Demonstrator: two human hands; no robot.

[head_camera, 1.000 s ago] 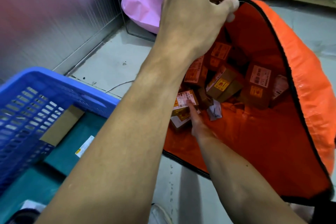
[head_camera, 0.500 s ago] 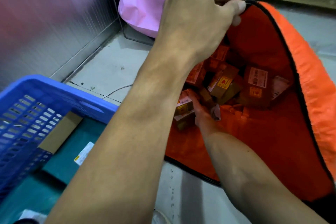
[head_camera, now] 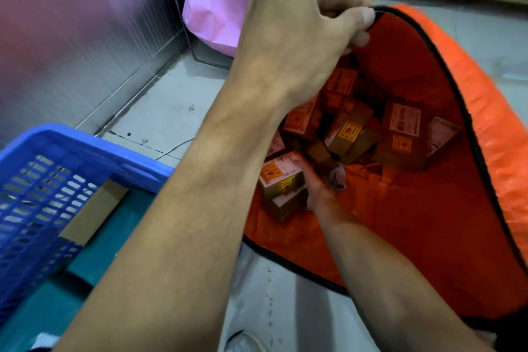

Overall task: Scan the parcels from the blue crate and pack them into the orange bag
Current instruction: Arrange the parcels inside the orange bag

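Right hand (head_camera: 310, 190) now sits deeper in the orange bag (head_camera: 428, 223), fingers against the near parcel (head_camera: 281, 180); grip not discernible. Left hand (head_camera: 300, 34) stays pinched on the black rim, holding the mouth wide. Parcels crowd the bottom. Blue crate (head_camera: 57, 180) lies beside, left, one box (head_camera: 94, 210) inside.

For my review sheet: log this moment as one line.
left hand: holds orange bag rim up | right hand: inside bag, at parcel | blue crate: parcels remain
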